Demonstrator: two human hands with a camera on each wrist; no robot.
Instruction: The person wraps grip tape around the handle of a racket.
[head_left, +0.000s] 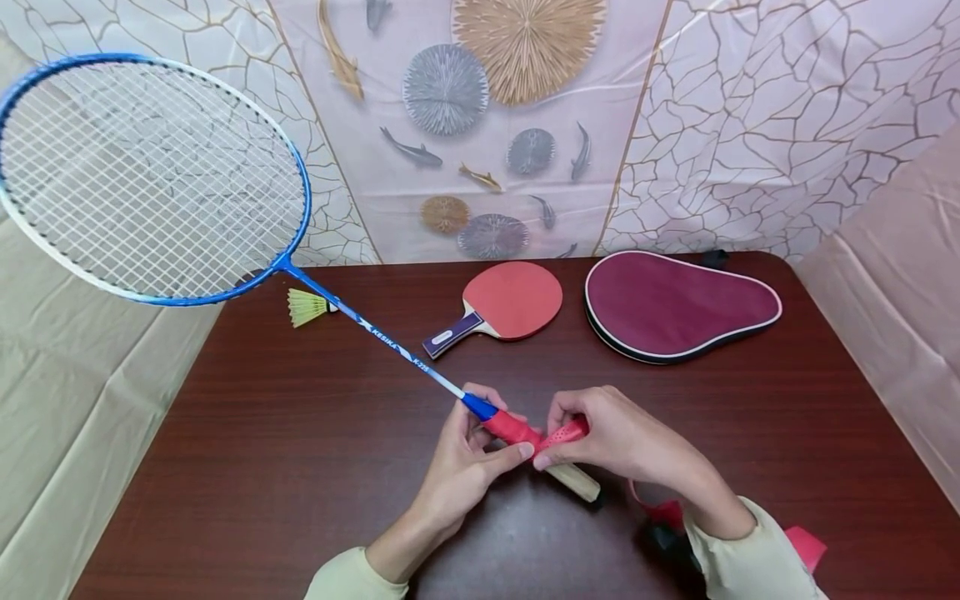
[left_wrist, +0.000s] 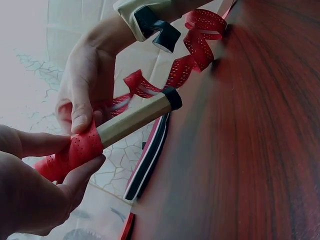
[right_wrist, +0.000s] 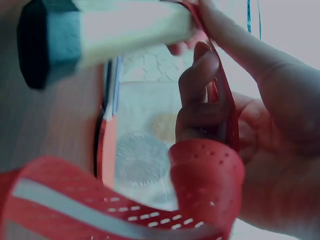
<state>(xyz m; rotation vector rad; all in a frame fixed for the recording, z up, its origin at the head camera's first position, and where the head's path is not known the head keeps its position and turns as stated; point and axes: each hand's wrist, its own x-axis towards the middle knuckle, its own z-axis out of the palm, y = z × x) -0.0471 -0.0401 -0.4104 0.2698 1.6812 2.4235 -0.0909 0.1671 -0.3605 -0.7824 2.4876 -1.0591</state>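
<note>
A blue and white badminton racket (head_left: 375, 329) slants across the head view, its strung head raised at the upper left. My left hand (head_left: 468, 467) grips its handle, thumb and fingers round the part wrapped in red perforated grip tape (left_wrist: 82, 150). Below the wrap, the bare wooden handle (left_wrist: 135, 117) shows, ending in a black butt cap (left_wrist: 172, 98). My right hand (head_left: 618, 437) pinches the tape at the edge of the wrap, thumb close to the left thumb. From that hand the loose tape (right_wrist: 100, 205) trails in curls, pale strip on its underside.
On the dark wooden table (head_left: 300, 467) lie a yellow shuttlecock (head_left: 307, 307), a red table tennis bat (head_left: 513, 300) and a maroon bat case (head_left: 678, 308) along the back. A black object (head_left: 670, 542) lies partly hidden under the right forearm. Patterned cloth hangs behind the table.
</note>
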